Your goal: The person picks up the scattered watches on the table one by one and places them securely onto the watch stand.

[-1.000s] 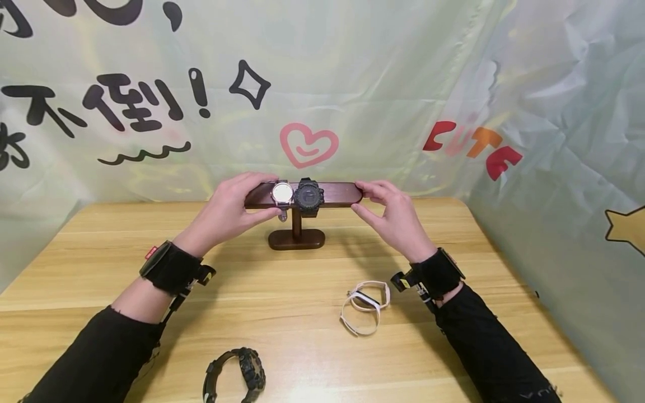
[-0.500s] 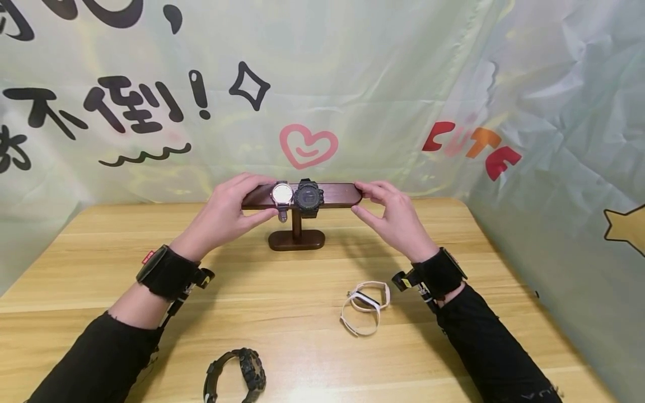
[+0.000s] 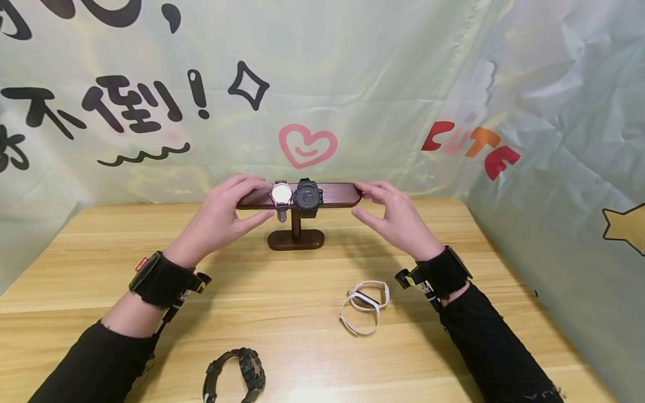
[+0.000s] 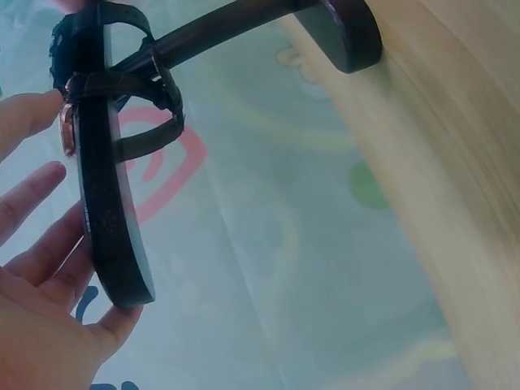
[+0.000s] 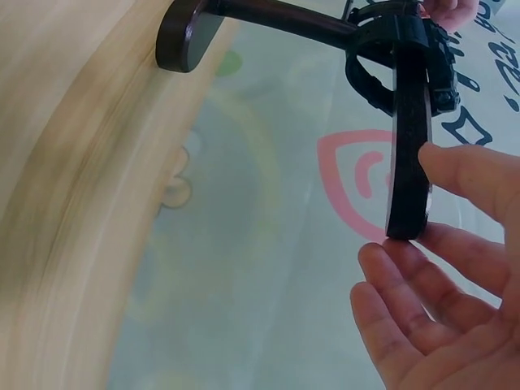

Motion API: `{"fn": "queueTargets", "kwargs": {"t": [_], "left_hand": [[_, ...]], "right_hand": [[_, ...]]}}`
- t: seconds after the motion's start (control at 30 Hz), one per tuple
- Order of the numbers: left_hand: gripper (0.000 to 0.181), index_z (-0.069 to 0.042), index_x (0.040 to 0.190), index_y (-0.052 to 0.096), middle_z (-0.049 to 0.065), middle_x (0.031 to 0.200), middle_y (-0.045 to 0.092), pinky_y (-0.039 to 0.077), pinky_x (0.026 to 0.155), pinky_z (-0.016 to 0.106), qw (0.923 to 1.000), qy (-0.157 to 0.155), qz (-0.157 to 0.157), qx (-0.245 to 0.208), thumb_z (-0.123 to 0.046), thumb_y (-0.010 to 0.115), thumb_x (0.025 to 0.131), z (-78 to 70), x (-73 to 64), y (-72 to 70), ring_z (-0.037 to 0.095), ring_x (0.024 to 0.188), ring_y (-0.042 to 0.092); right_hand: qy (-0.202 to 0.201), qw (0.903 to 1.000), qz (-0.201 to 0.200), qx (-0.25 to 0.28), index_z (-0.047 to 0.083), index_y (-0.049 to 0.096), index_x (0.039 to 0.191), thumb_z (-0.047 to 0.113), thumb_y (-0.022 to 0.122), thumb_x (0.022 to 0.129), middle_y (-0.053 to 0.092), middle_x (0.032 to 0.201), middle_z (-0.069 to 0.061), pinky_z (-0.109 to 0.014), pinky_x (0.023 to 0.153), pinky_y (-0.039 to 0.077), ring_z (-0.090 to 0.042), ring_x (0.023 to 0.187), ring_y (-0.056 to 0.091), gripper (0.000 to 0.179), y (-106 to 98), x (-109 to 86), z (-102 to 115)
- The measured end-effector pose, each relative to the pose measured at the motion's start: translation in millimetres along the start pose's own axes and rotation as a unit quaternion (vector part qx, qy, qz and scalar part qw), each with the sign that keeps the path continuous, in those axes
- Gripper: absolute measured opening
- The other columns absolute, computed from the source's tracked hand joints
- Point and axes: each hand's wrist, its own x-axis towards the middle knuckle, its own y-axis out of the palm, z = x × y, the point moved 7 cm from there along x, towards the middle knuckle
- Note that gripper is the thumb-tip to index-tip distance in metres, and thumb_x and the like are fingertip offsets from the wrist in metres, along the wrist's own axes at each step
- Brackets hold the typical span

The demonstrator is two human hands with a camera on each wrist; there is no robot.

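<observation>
A dark brown T-shaped watch stand stands on the table. A silver-rimmed wristwatch and a bulky black wristwatch sit side by side on its bar. My left hand holds the bar's left end, fingers along the back and thumb low in front. One left fingertip is by the silver watch in the left wrist view. My right hand holds the rounded right end lightly; some right fingers stay off the bar in the right wrist view. Each hand hides part of its bar end.
A black wristwatch lies on its side near the table's front edge, partly cut off. A pale-strapped smart band lies right of centre. The wooden table meets a printed fabric backdrop behind the stand.
My left hand has shifted a little left along the bar, so its thumb no longer reaches the silver watch's strap. The bar's left end shows more. My right hand has barely moved.
</observation>
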Motion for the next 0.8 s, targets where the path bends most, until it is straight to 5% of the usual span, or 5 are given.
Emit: {"fn": "queueTargets", "kwargs": {"t": [0.5,0.8], "left_hand": [[0.038,-0.007,0.124,0.075,0.01,0.132,0.071,0.056,0.105,0.048,0.9986,0.048,-0.021,0.0,-0.011,0.088,0.089,-24.0,-16.3,-10.3,0.028,0.124,0.067],[0.04,-0.011,0.125,0.076,0.005,0.122,0.073,0.061,0.09,0.038,0.9966,0.081,-0.01,0.007,-0.012,0.089,0.087,-45.0,-21.9,-8.9,0.021,0.113,0.071]], "right_hand": [[0.001,0.9966,0.081,-0.015,0.021,0.043,0.166,0.03,0.076,0.103,0.056,0.156,-0.015,-0.057,0.114,0.05,-0.034,0.141,0.059,0.071,-3,-7.0,1],[-0.012,0.9934,0.106,-0.041,0.019,0.058,0.154,0.031,0.076,0.102,0.063,0.148,-0.008,-0.055,0.106,0.054,-0.031,0.136,0.061,0.056,-12,-20.9,7]]}}
